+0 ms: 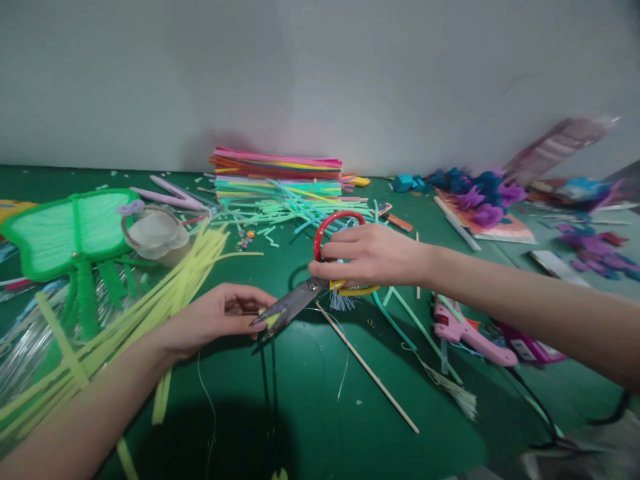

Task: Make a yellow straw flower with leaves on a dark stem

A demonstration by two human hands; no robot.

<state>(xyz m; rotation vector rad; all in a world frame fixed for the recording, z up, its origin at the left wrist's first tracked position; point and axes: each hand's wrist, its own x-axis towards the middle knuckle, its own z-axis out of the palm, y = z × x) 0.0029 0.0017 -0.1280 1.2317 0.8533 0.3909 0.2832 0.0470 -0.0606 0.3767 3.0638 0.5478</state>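
Note:
My right hand (367,253) is closed around scissors (295,305) with one red and one yellow handle. Their blades point left, toward my left hand. My left hand (235,310) pinches a small yellow piece (271,318) at the blade tips, partly hidden by the blades; its exact kind is unclear. A thin clear thread (213,407) trails beneath my left hand. Yellow-green pipe cleaners (165,300) lie under and beside my left forearm. Below the scissors, a wooden stick (370,370) rests slantwise on the green table.
Coloured pipe cleaners (277,167) are stacked by the wall. A green fuzzy shape (50,230) and a roll of clear tape (156,230) stand left. A pink glue gun (470,332) lies right, with a cream tassel (457,393) nearby. Purple and blue pieces (483,193) sit behind.

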